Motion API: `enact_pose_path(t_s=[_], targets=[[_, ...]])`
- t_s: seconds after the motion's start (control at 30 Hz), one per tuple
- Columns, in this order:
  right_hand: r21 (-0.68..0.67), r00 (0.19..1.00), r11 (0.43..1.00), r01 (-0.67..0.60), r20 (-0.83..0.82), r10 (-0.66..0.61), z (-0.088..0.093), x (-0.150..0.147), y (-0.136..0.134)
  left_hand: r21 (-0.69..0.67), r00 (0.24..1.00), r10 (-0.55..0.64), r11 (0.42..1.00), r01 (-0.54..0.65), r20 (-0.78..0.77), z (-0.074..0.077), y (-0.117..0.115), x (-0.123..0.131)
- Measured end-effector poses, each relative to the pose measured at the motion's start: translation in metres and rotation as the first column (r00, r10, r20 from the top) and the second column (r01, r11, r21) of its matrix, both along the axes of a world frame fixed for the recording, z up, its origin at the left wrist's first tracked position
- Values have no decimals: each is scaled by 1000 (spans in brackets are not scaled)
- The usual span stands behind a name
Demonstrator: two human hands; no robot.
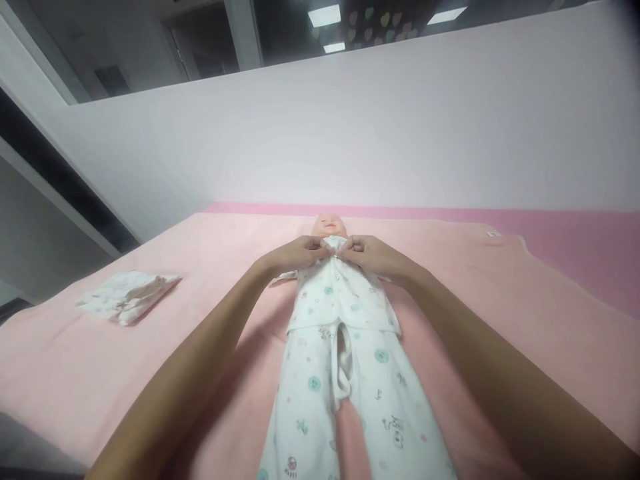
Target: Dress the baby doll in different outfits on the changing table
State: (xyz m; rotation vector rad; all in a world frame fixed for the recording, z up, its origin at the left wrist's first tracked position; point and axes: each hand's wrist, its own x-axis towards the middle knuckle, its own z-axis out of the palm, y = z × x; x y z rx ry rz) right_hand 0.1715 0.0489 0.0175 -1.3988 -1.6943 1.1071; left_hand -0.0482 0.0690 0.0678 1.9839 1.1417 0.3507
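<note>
A baby doll (329, 225) lies on its back, its head at the far end. It wears a white printed baby shirt (345, 300) and matching open-crotch trousers (305, 400). At the upper front of the shirt, my left hand (305, 252) pinches one edge of the front opening. Opposite it, my right hand (367, 253) pinches the other edge, the fingertips of both hands nearly meeting. Whatever small fastener lies between them is hidden by the fingers. Below my hands the shirt front lies together down to its hem.
A pink blanket (240, 400) covers the surface under the doll. Folded white printed cloth (130, 297) lies at the left. Behind stands a low white wall (390, 133) with windows above it. A pink mat edge (575, 247) shows at the right.
</note>
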Motion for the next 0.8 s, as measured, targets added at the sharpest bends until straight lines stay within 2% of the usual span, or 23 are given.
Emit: enact_pose_path(t_s=[0.17,0.4,0.6,0.8], targets=[[17,1000,1000,25,14,-25,-1,-2,1,-56,994,-53,997,59,94,-2,0,-2],[37,996,997,71,44,-72,1,-6,-1,-93,984,-1,995,18,181,-6,4,-2],[49,999,999,24,24,-25,3,-2,-3,-98,986,6,995,10,164,-4,3,-2],[96,998,994,42,36,-46,3,-5,-6,-68,993,23,998,-15,118,-3,2,-2]])
